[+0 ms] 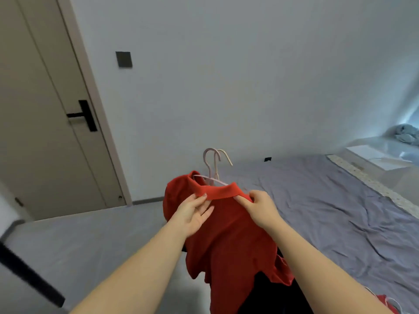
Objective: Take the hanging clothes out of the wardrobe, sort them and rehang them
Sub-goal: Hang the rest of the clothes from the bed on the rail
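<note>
A red garment (229,236) hangs in front of me on pale pink hangers (212,164), whose two hooks stick up above its collar. My left hand (195,214) pinches the left side of the collar between thumb and fingers. My right hand (260,207) grips the right side of the collar. A dark garment (272,295) shows beneath the red one. The wardrobe is out of view.
A bed with a grey-purple sheet (328,211) stretches to my right, with a scrap of red cloth (385,302) at its near edge. A beige door (45,123) with a black handle stands at left. Grey floor (90,241) lies below. A blue bundle (405,133) sits far right.
</note>
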Demonstrator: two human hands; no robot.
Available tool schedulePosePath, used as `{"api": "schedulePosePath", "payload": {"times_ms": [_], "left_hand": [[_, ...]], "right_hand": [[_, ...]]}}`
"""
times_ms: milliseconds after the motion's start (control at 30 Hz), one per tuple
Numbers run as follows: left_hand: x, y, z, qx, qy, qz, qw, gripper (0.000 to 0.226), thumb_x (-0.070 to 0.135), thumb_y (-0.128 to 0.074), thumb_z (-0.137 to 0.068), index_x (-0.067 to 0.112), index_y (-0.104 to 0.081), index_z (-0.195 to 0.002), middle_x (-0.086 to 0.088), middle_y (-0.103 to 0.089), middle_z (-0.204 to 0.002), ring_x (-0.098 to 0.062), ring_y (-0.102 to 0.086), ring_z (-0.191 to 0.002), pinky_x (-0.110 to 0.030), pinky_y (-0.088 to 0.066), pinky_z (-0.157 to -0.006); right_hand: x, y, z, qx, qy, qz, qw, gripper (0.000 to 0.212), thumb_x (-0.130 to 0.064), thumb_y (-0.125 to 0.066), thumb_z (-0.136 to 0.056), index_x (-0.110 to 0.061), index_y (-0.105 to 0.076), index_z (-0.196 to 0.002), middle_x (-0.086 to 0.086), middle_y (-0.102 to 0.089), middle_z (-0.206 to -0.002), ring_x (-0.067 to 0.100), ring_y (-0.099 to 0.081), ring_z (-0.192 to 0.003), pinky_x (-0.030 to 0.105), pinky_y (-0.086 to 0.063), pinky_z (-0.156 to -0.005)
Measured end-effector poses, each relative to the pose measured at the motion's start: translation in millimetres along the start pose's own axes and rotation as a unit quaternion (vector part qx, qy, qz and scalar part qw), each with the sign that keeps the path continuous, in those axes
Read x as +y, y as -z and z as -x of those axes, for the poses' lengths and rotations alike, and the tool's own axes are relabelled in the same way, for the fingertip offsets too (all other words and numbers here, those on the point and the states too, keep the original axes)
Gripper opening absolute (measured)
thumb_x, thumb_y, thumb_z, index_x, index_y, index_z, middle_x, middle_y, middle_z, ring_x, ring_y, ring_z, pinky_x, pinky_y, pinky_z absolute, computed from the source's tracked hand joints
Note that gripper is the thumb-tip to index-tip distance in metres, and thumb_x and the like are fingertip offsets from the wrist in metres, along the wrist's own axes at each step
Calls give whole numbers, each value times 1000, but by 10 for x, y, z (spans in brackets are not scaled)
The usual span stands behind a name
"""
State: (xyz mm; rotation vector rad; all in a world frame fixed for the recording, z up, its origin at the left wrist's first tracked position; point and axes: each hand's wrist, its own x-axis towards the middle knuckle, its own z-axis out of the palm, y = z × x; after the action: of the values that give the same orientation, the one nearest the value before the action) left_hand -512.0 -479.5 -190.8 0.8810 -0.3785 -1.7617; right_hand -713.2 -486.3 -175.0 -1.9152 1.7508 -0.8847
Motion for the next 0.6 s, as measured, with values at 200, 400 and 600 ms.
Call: {"api": "schedulePosePath", "payload": {"times_ms": [200,400,600], "left_hand": [[527,533,362,221,-101,-92,966,27,3,-49,-94,16,-54,-116,-1,-65,-101,-18,-63,-93,-41,-40,-99],[897,839,1068,350,-249,-163,888,26,7,-56,-90,21,-62,-111,1,-64,-104,-12,-58,-93,-34,-43,-87],[1121,1025,1829,362,-331,-180,853,35,7,-62,-89,19,-62,-122,6,-65,-115,4,-57,-96,-13,-35,-71]], "right_hand": [[-443,-344,-324,-58,91,-73,992,55,-45,-64,-87,-18,-28,-56,-5,-27,-52,13,-26,-51,35,-20,-53],[-979,-728,-388,-148,208,-68,965,49,-46,-62,-89,-21,-38,-54,-5,-37,-50,12,-36,-51,34,-27,-53],[-1452,-1196,-177,-247,299,-50,920,39,-47,-58,-91,-16,-57,-67,-3,-53,-59,16,-51,-60,36,-39,-57]]}}
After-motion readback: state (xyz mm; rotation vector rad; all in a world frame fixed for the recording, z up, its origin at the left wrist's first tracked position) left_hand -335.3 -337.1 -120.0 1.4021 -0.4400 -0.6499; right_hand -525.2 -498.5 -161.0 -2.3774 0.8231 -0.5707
